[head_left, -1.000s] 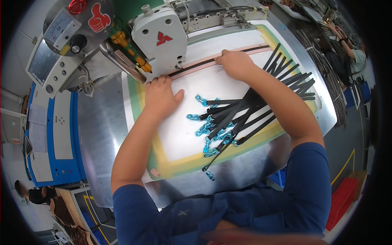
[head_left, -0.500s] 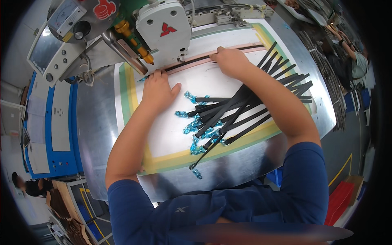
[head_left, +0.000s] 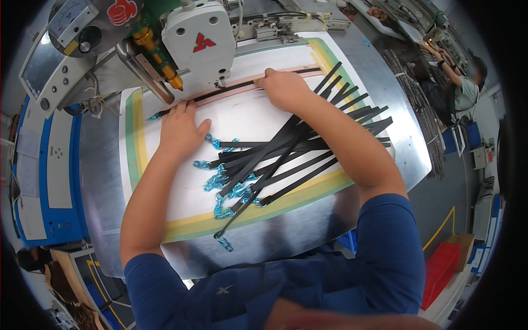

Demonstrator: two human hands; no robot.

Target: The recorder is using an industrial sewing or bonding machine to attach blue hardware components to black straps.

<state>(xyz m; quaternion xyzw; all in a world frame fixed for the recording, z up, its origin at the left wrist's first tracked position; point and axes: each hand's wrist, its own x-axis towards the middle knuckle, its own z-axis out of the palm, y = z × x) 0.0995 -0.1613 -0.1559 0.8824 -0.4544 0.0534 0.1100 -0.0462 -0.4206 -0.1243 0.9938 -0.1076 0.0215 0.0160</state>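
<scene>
Across the far part of the white board (head_left: 242, 124), a black strap (head_left: 231, 91) lies along a narrow pink guide strip (head_left: 304, 76). A blue-wrapped piece (head_left: 154, 116) is at the strap's left end. My left hand (head_left: 183, 129) rests over the strap near that end, fingers laid on it and thumb stretched out. Near the strap's middle, my right hand (head_left: 283, 91) has bent fingers closed at it; the exact grip is partly hidden. Below, several loose black straps (head_left: 275, 148) lie in a crossed pile, their left ends fitted with blue-wrapped metal clasps (head_left: 217, 179). My right forearm passes over part of the pile.
A white sewing machine head (head_left: 198, 41) and a brass-coloured cylinder (head_left: 159, 55) overhang the strap. Yellow and green tape (head_left: 135, 143) borders the board on a metal table (head_left: 379, 181). A blue cabinet (head_left: 52, 181) stands left; another person (head_left: 465, 88) works at far right.
The whole view has shifted, so the table and machine appear farther left. Both hands stay at about the same places along the strap.
</scene>
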